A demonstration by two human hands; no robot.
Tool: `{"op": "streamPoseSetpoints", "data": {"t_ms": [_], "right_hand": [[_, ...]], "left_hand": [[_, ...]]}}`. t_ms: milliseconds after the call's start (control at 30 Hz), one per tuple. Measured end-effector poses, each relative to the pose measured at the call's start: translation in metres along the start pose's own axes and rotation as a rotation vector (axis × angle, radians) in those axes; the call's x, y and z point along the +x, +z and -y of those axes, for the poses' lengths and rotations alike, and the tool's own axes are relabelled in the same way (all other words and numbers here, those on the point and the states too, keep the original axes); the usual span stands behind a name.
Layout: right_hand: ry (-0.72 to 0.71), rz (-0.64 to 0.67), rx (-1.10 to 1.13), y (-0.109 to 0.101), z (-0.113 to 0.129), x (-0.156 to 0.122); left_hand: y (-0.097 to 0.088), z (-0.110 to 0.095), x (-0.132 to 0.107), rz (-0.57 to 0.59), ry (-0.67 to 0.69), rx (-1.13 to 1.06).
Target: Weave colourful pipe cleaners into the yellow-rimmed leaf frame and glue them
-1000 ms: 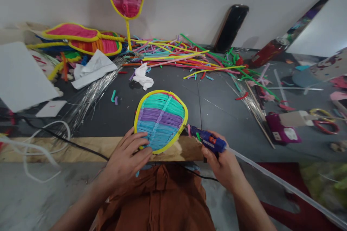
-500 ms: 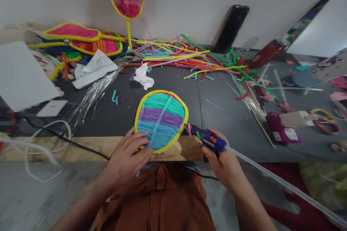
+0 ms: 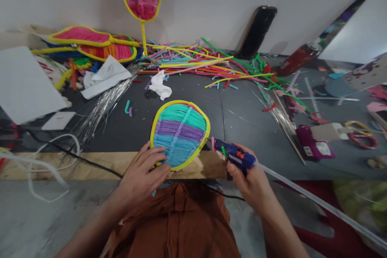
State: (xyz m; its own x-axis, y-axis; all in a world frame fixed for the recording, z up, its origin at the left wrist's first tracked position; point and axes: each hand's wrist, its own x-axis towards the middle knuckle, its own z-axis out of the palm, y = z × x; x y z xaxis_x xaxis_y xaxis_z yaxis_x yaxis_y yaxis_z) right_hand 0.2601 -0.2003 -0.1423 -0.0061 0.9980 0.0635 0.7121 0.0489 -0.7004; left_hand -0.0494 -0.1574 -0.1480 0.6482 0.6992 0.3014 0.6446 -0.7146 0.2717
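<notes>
A leaf-shaped pipe-cleaner panel (image 3: 180, 129), striped green, purple and blue within a yellow rim, lies at the table's front edge. My left hand (image 3: 149, 167) grips its lower left, with fingers over the blue stripe and the thumb side hidden. In my right hand (image 3: 249, 175) is a blue hot glue gun (image 3: 232, 154), a long clear glue stick (image 3: 302, 191) running out of its back. The nozzle points left, close to the panel's right rim; whether they touch I cannot tell. Pink and green bits cling near the gun's front.
Loose pipe cleaners (image 3: 196, 62) pile along the wall, where a phone (image 3: 256, 32) leans. A crumpled tissue (image 3: 160, 85) lies behind the panel. Metal wires (image 3: 102, 92) spread at left beside a black cable (image 3: 75, 155). Scissors (image 3: 363, 139) and a purple power adapter (image 3: 314, 145) are at right.
The glue gun and my right hand have shifted slightly to the right. My left hand and the panel stay in place.
</notes>
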Motion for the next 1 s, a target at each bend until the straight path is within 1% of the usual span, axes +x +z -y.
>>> {"op": "streamPoseSetpoints", "data": {"t_ms": [167, 267, 333, 400, 467, 533, 667, 767, 833, 867, 900, 933, 1000], "right_hand": [[0.018, 0.031, 0.005, 0.004, 0.001, -0.001], [0.009, 0.032, 0.007, 0.0, 0.002, -0.004], [0.025, -0.042, 0.016, -0.007, 0.0, -0.003], [0.073, -0.168, -0.026, -0.015, -0.006, 0.002], [0.123, -0.273, -0.164, -0.023, -0.017, 0.013], [0.136, -0.291, -0.35, -0.03, -0.03, 0.025], [0.053, -0.234, -0.64, -0.042, -0.05, 0.043], [0.015, -0.236, -0.772, -0.052, -0.046, 0.047], [-0.045, -0.298, -0.757, -0.055, -0.034, 0.049], [-0.101, -0.329, -0.709, -0.054, -0.025, 0.05], [-0.174, -0.331, -0.635, -0.051, -0.016, 0.051], [-0.273, -0.305, -0.55, -0.045, -0.007, 0.054], [-0.437, -0.132, -0.432, -0.029, 0.009, 0.06]], "left_hand": [[-0.001, -0.001, 0.001, -0.013, -0.001, -0.002], [0.0, -0.001, 0.001, -0.02, -0.007, -0.012], [0.0, 0.0, 0.001, -0.021, -0.006, -0.008], [0.001, 0.001, 0.001, -0.019, 0.006, -0.005], [0.001, 0.001, 0.0, -0.02, 0.019, -0.001], [0.001, 0.002, -0.001, -0.022, 0.028, 0.013], [-0.004, 0.003, -0.004, -0.006, 0.042, 0.031], [-0.009, 0.007, -0.008, 0.007, 0.031, 0.03], [-0.011, 0.011, -0.011, 0.012, 0.018, 0.03], [-0.011, 0.013, -0.012, 0.016, 0.013, 0.028], [-0.011, 0.015, -0.013, 0.022, 0.007, 0.026], [-0.011, 0.016, -0.014, 0.028, 0.002, 0.024], [-0.01, 0.018, -0.016, 0.03, -0.004, 0.019]]}}
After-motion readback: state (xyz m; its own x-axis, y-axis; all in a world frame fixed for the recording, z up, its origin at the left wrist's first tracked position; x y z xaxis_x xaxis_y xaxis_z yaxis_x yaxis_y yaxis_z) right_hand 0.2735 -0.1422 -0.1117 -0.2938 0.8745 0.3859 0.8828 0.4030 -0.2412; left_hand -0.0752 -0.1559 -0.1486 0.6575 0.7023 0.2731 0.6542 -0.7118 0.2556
